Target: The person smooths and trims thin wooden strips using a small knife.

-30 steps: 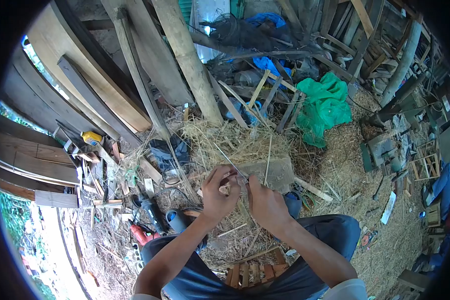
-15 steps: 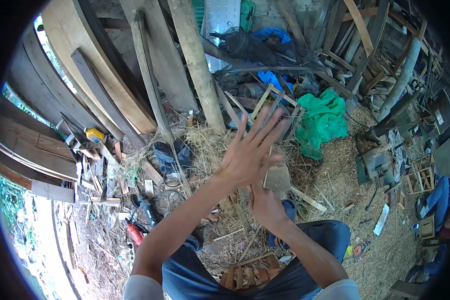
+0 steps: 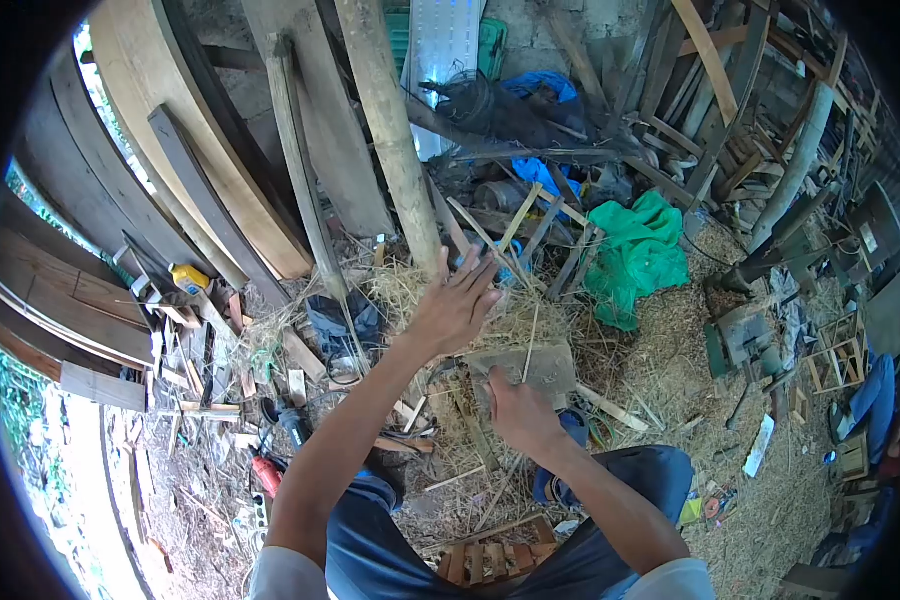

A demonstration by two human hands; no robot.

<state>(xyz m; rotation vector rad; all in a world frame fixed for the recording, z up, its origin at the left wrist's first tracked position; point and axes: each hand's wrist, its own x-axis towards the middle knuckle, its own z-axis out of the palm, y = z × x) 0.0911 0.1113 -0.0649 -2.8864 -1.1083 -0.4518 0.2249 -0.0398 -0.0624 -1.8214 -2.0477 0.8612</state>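
My left hand (image 3: 454,312) is stretched out over the straw, with its fingers extended and nothing held in them. Lower and to the right, my right hand (image 3: 523,415) is closed in a fist around a thin stick (image 3: 532,340), which points up and away from me. Beneath the stick lies a flat greyish board (image 3: 552,368), partly covered by the right hand. The stick's lower end is hidden inside the fist.
Planks (image 3: 195,130) and a pole (image 3: 390,130) lean at the back left. A green plastic sheet (image 3: 638,250) lies beyond the board. A red-and-black power tool (image 3: 267,475) and a yellow bottle (image 3: 187,278) are on the left. Wooden slats (image 3: 495,560) show between my legs.
My left hand has moved left and slightly down, away from my right hand, uncovering the stick and more of the board. My right hand has shifted only slightly.
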